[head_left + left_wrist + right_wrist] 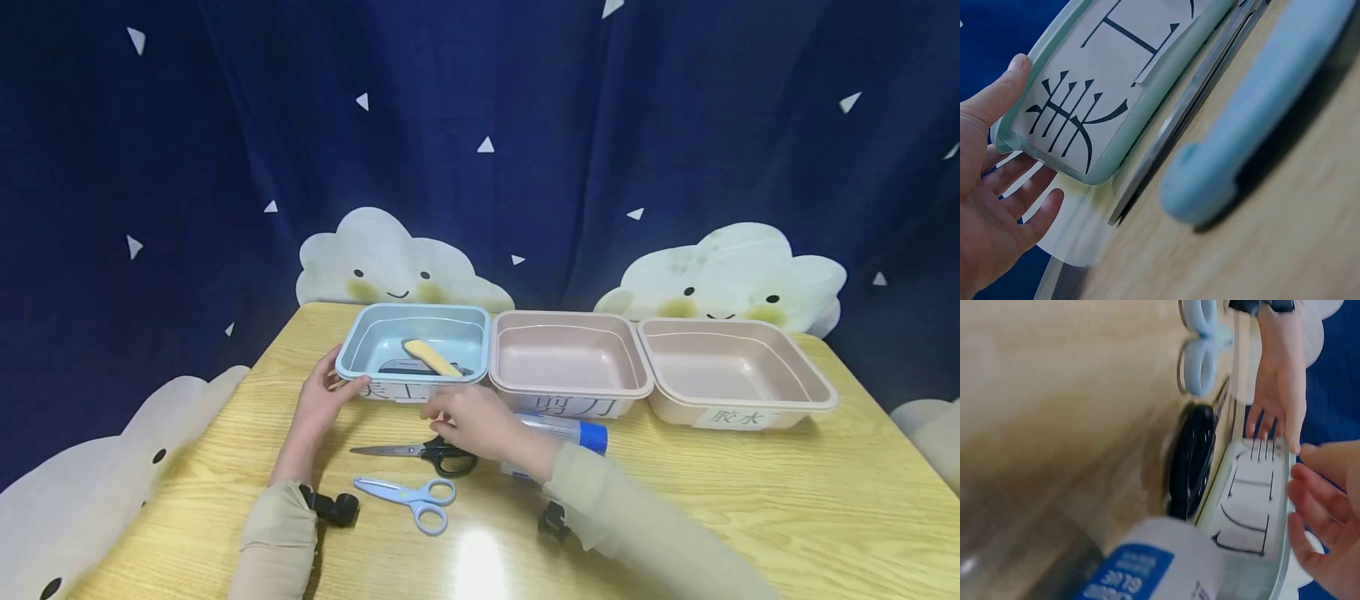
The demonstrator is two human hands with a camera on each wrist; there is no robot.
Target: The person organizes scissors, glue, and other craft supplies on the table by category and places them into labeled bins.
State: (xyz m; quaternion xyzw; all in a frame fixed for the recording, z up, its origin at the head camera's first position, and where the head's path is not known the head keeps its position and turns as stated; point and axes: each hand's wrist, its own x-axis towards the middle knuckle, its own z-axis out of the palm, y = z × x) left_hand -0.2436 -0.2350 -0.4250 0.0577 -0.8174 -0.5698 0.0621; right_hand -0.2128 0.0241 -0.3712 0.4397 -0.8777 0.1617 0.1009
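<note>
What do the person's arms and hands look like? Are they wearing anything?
Pale beige sleeves, wrinkled and ending before the wrists. There's a small black gadget at each wrist. The left hand and right hand have no gloves.

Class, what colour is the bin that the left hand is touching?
The bin is light blue; it shows best in the head view.
</note>
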